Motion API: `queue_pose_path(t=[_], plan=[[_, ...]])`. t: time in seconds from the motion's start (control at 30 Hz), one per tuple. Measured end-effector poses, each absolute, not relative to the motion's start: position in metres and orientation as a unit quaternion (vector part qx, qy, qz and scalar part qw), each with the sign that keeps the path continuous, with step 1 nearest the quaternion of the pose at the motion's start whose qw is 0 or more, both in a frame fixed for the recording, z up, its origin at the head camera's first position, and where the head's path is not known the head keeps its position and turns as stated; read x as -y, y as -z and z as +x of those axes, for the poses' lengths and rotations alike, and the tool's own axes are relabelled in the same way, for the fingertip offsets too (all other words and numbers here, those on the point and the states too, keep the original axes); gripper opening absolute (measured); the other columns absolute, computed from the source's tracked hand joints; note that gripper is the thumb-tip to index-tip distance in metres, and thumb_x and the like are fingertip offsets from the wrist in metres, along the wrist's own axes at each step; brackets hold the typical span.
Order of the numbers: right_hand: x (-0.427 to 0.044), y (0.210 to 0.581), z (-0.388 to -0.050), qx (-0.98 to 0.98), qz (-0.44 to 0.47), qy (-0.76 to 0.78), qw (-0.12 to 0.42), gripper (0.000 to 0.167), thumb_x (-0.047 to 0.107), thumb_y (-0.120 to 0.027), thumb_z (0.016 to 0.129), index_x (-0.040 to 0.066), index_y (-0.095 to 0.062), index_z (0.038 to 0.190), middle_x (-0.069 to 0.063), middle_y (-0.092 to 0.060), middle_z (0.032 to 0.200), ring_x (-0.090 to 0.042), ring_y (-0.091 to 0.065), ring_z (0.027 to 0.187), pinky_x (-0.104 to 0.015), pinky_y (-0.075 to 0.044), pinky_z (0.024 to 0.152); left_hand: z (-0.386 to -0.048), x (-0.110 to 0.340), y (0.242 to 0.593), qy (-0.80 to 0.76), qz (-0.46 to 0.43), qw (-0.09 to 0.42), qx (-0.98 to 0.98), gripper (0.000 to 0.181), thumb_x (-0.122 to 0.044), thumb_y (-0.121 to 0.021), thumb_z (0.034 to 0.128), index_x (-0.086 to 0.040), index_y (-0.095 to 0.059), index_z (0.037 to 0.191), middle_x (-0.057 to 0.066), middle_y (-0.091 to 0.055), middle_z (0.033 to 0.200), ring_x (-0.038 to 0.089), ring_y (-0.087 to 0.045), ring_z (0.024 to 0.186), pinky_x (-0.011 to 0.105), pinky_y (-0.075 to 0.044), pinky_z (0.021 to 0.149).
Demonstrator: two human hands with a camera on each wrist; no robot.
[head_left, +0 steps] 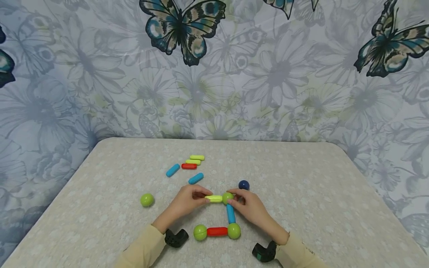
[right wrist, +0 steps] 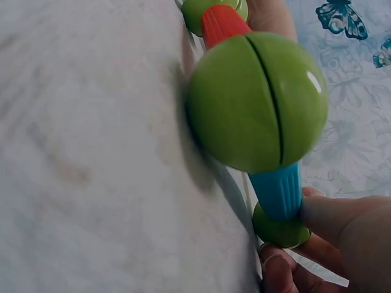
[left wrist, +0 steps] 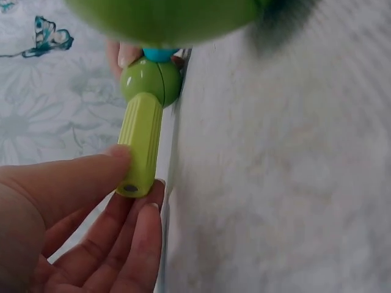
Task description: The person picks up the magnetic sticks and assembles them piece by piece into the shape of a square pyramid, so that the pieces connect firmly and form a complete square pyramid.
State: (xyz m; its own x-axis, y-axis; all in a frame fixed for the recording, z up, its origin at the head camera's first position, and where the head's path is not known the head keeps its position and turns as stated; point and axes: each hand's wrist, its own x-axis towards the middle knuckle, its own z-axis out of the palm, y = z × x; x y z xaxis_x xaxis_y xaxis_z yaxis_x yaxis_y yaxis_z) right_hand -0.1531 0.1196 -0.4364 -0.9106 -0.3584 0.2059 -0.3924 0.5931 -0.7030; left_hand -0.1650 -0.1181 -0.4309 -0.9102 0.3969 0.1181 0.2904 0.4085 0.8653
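Your L hand (head_left: 187, 200) has a narrow grip on the yellow rod (head_left: 215, 199): thumb on one side, fingertips on the other, near the rod's near end, where a dark spot shows in L wrist view. Rod's other end meets the top ball (head_left: 227, 197), which is green. Your R hand (head_left: 250, 207) pinches that ball, also a narrow grip, thumb by the spot where the blue rod (head_left: 231, 214) joins it.

Blue rod runs from top ball twd you to the corner ball (head_left: 234, 231), also green. From there the red rod (head_left: 217, 232) goes L to the end ball (head_left: 200, 232), green too, w/ a seam showing. So yellow, blue & red rods make 3 sides of a box, b/w your forearms on the table (head_left: 301, 178).

Navy ball (head_left: 244, 184) sits just past your R hand. Loose ball (head_left: 147, 200), green, is off to the L, well apart fr. your L hand. Past L hand: a slanted near blue (head_left: 196, 178), a slanted far blue (head_left: 172, 170) to its L, then a spare red (head_left: 189, 166) close alongside 2 spare yellows (head_left: 193, 162).

Black units (head_left: 176, 238) at both wrists, by your tan sleeves (head_left: 144, 245). Butterfly-print cloth (head_left: 278, 74) behind table.
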Motion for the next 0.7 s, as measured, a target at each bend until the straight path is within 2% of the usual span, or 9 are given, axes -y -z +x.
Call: queue_pose_path(t=[0.17,0.43,0.5,0.6,0.7], plan=[[-0.12,0.437,-0.153,0.888,0.208,-0.409,0.025,0.028,0.025,-0.068,0.088,0.009,-0.068,0.111,0.007,-0.053,0.076,-0.007,-0.044,0.059,-0.023,-0.038,0.051,-0.164,0.131,0.417,-0.504,0.195,0.04,-0.841,0.018,-0.003,-0.068,0.0855,0.0,-0.069,0.103,0.009,-0.067,0.098,0.018,-0.063,0.089,0.027,-0.051,0.076],[-0.121,0.442,-0.15,0.884,0.205,-0.419,0.02,0.028,0.025,-0.068,0.087,0.011,-0.068,0.111,0.01,-0.053,0.078,-0.006,-0.045,0.059,-0.023,-0.041,0.052,-0.143,0.206,0.381,-0.427,0.131,-0.078,-0.891,0.026,0.0,-0.07,0.0822,0.001,-0.067,0.108,0.012,-0.064,0.104,0.027,-0.061,0.096,0.036,-0.05,0.082],[-0.12,0.443,-0.15,0.885,0.203,-0.418,0.018,0.028,0.025,-0.068,0.087,0.012,-0.068,0.111,0.011,-0.053,0.078,-0.006,-0.045,0.06,-0.023,-0.042,0.053,-0.135,0.23,0.381,-0.398,0.11,-0.072,-0.908,0.033,-0.004,-0.072,0.0821,0.001,-0.064,0.114,0.015,-0.061,0.111,0.031,-0.058,0.101,0.041,-0.048,0.085],[-0.12,0.444,-0.151,0.886,0.202,-0.416,0.024,0.027,0.025,-0.068,0.087,0.012,-0.068,0.111,0.011,-0.053,0.078,-0.006,-0.045,0.06,-0.024,-0.042,0.053,-0.129,0.254,0.388,-0.363,0.097,-0.028,-0.926,0.046,-0.012,-0.075,0.0802,0.0,-0.059,0.122,0.02,-0.056,0.118,0.037,-0.054,0.104,0.048,-0.047,0.084],[-0.12,0.443,-0.153,0.888,0.198,-0.413,0.032,0.026,0.025,-0.069,0.087,0.012,-0.068,0.11,0.011,-0.053,0.078,-0.006,-0.045,0.059,-0.024,-0.041,0.052,-0.132,0.265,0.398,-0.34,0.107,0.011,-0.934,0.051,-0.016,-0.078,0.0767,-0.001,-0.059,0.122,0.018,-0.057,0.112,0.034,-0.056,0.097,0.047,-0.049,0.076]])
